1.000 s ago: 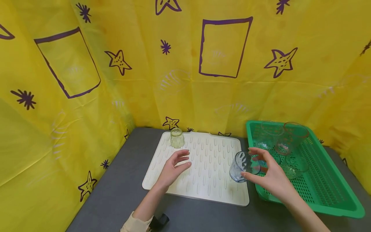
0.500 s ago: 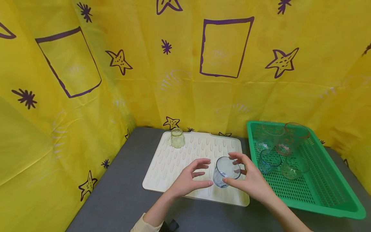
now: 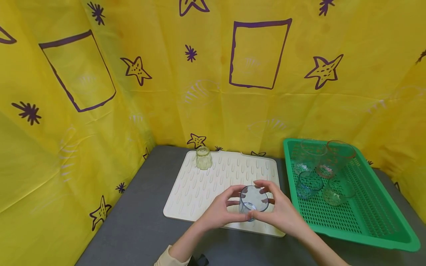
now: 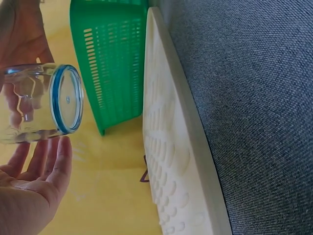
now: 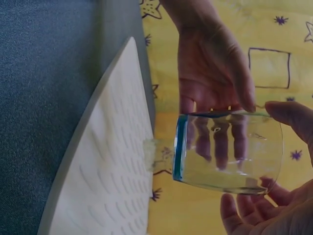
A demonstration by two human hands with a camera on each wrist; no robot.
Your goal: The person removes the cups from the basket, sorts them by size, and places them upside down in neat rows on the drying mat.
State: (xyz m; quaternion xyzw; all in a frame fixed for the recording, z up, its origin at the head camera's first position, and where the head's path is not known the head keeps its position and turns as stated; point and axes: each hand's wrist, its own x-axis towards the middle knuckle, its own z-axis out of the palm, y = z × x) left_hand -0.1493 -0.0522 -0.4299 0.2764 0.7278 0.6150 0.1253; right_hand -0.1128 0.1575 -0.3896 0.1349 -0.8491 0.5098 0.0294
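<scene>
A clear, blue-tinted drinking glass [image 3: 254, 200] is held between both hands above the near part of the white ridged drying mat [image 3: 194, 195]. Its rim faces up, and its thick blue base [image 4: 67, 99] points down at the mat, apart from it. My left hand [image 3: 219, 210] grips it from the left, thumb in front and fingers behind. From the other side my right hand [image 3: 281, 212] holds it near the rim, thumb and fingers around it. At the mat's far left corner, a yellow-green glass [image 3: 204, 159] stands upside down.
A green perforated basket [image 3: 386, 221] sits to the right of the mat, with several glasses inside: a blue one [image 3: 309, 184], a reddish one [image 3: 336, 159] and clear ones. The yellow patterned cloth [image 3: 199, 111] hangs behind the dark grey table [image 3: 133, 210].
My right hand has brought the blue-tinted glass left from beside the basket to above the mat. My left hand has moved right and taken hold of it too.
</scene>
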